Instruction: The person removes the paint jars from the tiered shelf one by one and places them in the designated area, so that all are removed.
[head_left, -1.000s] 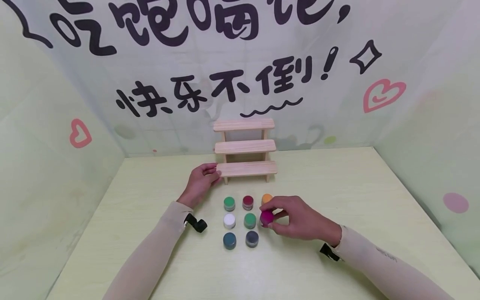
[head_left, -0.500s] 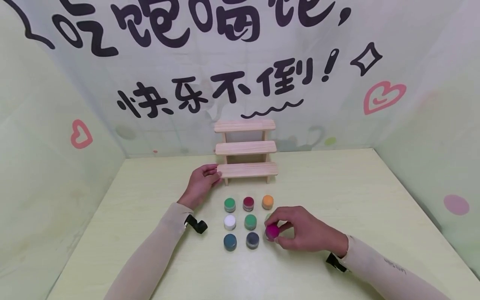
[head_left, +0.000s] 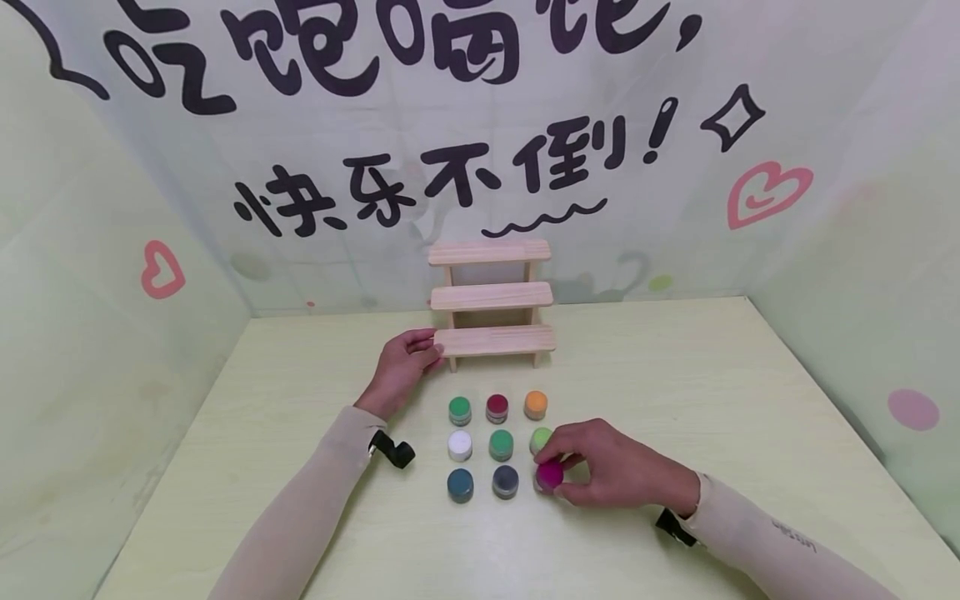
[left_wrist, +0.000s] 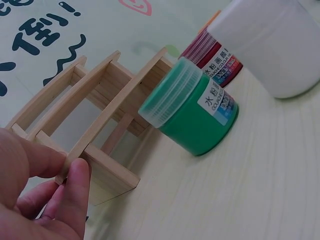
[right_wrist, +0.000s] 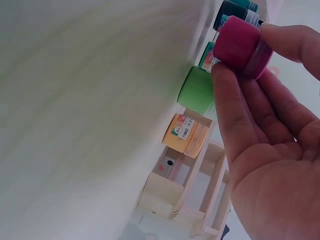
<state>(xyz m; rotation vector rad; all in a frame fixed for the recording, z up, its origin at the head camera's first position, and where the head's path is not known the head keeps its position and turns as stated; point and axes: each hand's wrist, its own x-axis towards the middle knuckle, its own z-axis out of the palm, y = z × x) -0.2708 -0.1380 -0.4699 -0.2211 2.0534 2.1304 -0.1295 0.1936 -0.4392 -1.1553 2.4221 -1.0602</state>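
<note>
My right hand (head_left: 618, 465) holds a magenta gouache paint jar (head_left: 550, 477) between thumb and fingers, at the right end of the front row of jars. In the right wrist view the magenta jar (right_wrist: 236, 44) appears tilted, close over the table. Partly behind the fingers is a light green jar (head_left: 541, 440). My left hand (head_left: 397, 373) pinches the left end of the lowest shelf of a three-step wooden stand (head_left: 495, 340). Thumb and fingers lie on either side of the shelf (left_wrist: 102, 125) in the left wrist view.
Other paint jars form rows before the stand: green (head_left: 460, 409), dark red (head_left: 497, 407), orange (head_left: 536, 404), white (head_left: 460, 445), a second green (head_left: 501, 444), blue (head_left: 460, 484) and dark grey-blue (head_left: 506, 481). A printed cloth backdrop (head_left: 637, 250) rises behind the table.
My right hand has moved the magenta jar toward the table's front and slightly right, beside the dark grey-blue jar. The orange and light green jars have come into view. My left hand stays put.
</note>
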